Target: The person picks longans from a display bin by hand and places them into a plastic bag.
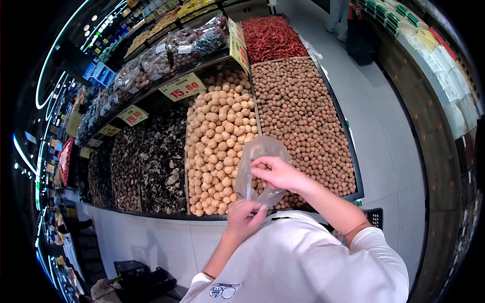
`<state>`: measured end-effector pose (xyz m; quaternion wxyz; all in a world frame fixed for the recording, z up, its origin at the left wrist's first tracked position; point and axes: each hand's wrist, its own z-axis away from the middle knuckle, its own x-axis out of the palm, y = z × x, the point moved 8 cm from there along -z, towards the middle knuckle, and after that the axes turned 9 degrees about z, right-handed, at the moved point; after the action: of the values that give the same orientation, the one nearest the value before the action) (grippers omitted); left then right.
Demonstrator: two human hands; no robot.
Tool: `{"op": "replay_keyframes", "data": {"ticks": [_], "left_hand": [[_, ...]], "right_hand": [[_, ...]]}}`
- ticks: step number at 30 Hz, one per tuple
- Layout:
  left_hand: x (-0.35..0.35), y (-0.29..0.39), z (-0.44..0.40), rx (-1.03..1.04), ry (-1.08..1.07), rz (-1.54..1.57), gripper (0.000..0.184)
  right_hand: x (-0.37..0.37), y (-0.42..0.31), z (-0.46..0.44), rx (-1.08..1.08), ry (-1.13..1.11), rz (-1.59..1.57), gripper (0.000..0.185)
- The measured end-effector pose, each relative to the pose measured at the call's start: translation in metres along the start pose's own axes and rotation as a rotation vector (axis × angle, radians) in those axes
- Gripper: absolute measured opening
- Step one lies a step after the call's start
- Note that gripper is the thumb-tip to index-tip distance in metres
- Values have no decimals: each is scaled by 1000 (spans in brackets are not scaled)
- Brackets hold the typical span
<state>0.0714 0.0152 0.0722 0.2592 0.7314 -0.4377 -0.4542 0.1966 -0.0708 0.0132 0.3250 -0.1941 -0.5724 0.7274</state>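
Observation:
A clear plastic bag hangs in front of me, over the border between the walnuts and the small round brown dried fruits, which look like longans. My left hand is closed, pinching the bag's lower edge between thumb and fingers. Higher up, my right hand lies against the bag with curled fingers that seem to grip the plastic. Round brown shapes show through the bag below that hand; I cannot tell whether they are inside it or behind it.
Dried red chillies fill the far bin. Dark dried fungus lies left of the walnuts, beneath a shelf of bagged goods with price signs. A dark basket is by my right side. A person stands in the aisle.

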Motion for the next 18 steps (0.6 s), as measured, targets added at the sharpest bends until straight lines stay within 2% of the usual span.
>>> {"op": "replay_keyframes", "data": {"ticks": [1,2,4,8,10,12,15,18], "left_hand": [[-1,1,0,-4,0,2,14],[-2,2,1,-8,-2,4,14],[-4,2,2,-4,-5,-4,14],[-7,5,5,13,15,7,13],[-10,4,7,12,28,11,13],[-12,5,8,14,42,17,13],[-17,5,11,16,59,20,12],[-20,5,12,19,78,16,13]], "right_hand": [[4,5,-7,41,-52,95,42],[4,6,-12,38,-54,97,42],[8,4,-19,-20,-94,324,47],[8,19,-26,-47,-107,335,51],[6,30,-24,123,-46,-29,50],[8,29,-22,123,-23,-15,46],[8,18,-17,68,31,-29,50],[1,12,-10,21,86,109,46]]}}
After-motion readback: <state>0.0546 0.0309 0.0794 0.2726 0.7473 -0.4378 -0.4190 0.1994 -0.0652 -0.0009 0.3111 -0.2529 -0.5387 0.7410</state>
